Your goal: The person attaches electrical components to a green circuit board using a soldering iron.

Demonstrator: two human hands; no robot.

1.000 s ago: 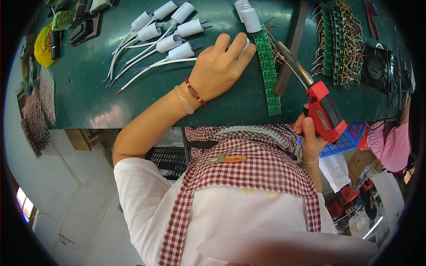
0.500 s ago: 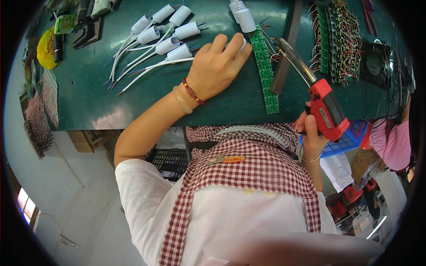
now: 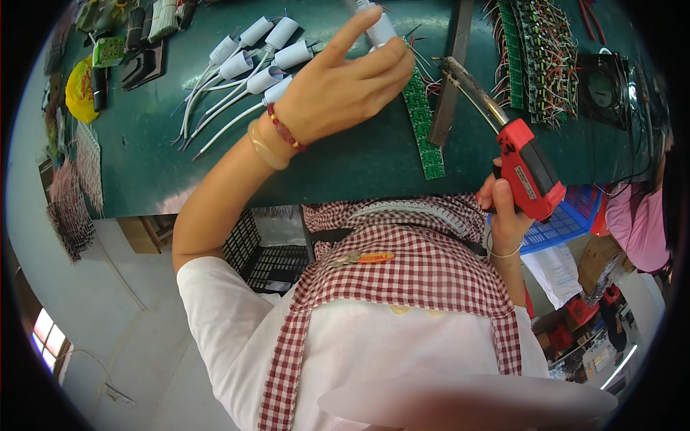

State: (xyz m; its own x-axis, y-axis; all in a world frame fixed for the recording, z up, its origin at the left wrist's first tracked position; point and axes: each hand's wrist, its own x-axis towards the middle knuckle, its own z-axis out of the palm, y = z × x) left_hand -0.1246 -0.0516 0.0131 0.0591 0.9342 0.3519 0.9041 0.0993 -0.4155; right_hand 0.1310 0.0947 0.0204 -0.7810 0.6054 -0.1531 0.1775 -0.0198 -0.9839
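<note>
My left hand point(image 3: 352, 90) is over the bench with its index finger stretched out and the others bent apart. It is right beside a white plastic cylinder point(image 3: 381, 30) at the back; its fingers partly cover that cylinder, and the thumb is hidden. In my right hand point(image 3: 505, 208) is a soldering gun point(image 3: 528, 169) with a red and black handle, its tip pointing up and left over a dark metal bar point(image 3: 451, 93). A green strip of circuit boards point(image 3: 424, 129) lies between my hands, its upper end near my left fingertips, with thin wires point(image 3: 430, 75) beside it.
Several white cylinders with cables point(image 3: 248, 65) lie to the left. Rows of wired circuit boards point(image 3: 535, 61) and a black square fan-like device point(image 3: 604, 90) are at the right. A blue basket point(image 3: 564, 226) stands below the bench edge, near another person's pink sleeve point(image 3: 632, 223).
My left hand has shifted left and a little away from me, and its index finger has stretched out. A white piece under its fingertips no longer shows there. The soldering gun is nearly still.
</note>
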